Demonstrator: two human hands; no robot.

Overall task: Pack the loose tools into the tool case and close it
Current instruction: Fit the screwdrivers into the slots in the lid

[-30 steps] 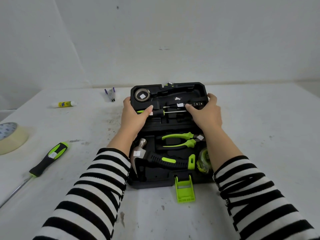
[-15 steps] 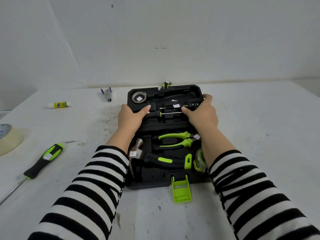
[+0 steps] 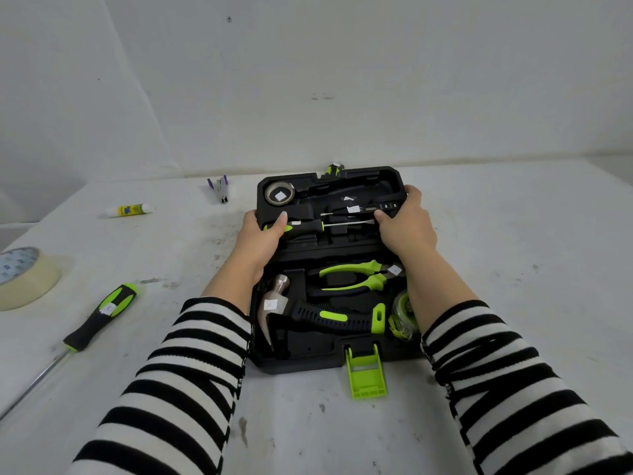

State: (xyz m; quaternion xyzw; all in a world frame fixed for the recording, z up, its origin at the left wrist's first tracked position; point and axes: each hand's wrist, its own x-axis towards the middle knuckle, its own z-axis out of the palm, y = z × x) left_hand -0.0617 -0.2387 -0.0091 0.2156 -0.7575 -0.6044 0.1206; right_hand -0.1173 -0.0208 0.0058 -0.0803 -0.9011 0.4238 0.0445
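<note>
The black tool case [image 3: 308, 358] lies open in front of me, its green latch [image 3: 364, 371] hanging over the near edge. Its base holds a hammer [image 3: 329, 317], green-handled pliers [image 3: 352, 277] and a tape measure [image 3: 404, 313]. The lid [image 3: 370, 180] carries a small screwdriver [image 3: 308, 225] and a tape roll [image 3: 280, 193]. My left hand [image 3: 260, 241] grips the lid's left edge, thumb on the screwdriver handle. My right hand [image 3: 407, 228] grips the lid's right edge. A large green-and-black screwdriver [image 3: 102, 313] lies loose on the table at the left.
A roll of masking tape [image 3: 24, 279] sits at the far left edge of the white table. A glue stick [image 3: 128, 210] and a small purple stapler [image 3: 219, 188] lie behind the case to the left. A white wall rises behind the table.
Both hands keep their hold on the lid's two sides. The lid looks slightly more tilted up off the table. The loose screwdriver has not moved.
</note>
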